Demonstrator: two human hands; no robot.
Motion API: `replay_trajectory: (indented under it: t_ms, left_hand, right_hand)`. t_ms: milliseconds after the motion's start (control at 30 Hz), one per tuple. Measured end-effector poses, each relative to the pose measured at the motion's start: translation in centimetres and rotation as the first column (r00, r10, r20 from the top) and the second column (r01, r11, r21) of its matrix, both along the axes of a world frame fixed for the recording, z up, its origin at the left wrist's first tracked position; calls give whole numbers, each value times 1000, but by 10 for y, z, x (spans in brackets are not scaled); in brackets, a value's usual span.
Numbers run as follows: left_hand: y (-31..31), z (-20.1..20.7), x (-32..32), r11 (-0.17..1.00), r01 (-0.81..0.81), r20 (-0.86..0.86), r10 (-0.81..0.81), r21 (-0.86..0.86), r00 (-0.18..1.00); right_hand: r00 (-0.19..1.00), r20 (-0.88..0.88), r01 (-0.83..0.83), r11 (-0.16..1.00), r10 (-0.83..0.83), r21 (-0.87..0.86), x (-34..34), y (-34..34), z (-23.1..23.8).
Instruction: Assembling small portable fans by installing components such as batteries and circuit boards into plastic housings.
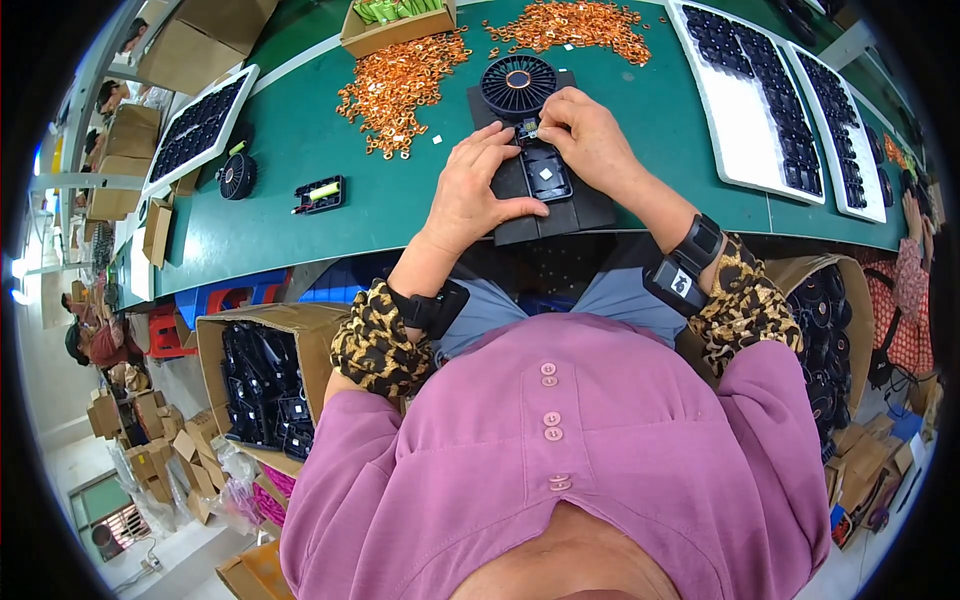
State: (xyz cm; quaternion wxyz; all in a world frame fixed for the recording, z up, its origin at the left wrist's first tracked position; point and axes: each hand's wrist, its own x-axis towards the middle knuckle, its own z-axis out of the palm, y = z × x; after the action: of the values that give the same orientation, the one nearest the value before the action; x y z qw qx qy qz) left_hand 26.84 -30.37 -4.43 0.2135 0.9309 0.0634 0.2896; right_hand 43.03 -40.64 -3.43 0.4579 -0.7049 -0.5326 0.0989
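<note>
Fan point(518, 92) of black plastic, round-headed, lies near on the green table point(395, 215), left hand point(470, 195) spread against it, right hand point(592, 145) pinching at its neck. Likely light, stiff; best held by its handle edges.

A green table point(390, 190) bears orange pieces point(400, 85), white trays point(738, 140), a black mat point(590, 212), a carton point(400, 39).
</note>
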Motion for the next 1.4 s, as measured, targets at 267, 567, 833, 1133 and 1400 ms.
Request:
replay_trajectory:
  t_ms: [267, 567, 833, 1133, 1400]
  left_hand:
    - [1, 6, 0, 1000, -4, -15, 4, 20, 1000]
    - [3, 16, 29, 973, -169, -40, 177, 155, 983]
    - [-6, 28, 34, 889, -94, -137, 172, 449, 976]
    - [3, 19, 24, 974, -164, -91, 179, 156, 980]
    - [-2, 22, 24, 983, -174, -45, 177, 62, 983]
  right_hand:
    - [990, 131, 64, 993, -51, -99, -5, -2, 8]
    - [984, 177, -3, 1000, 7, -21, 11, -5, 5]
    - [972, 219, -71, 994, 88, -85, 9, -2, 13]
    - [925, 339, -165, 985, 170, -44, 4, -25, 7]
    - [837, 517, -154, 984, 180, -93, 2, -26, 16]
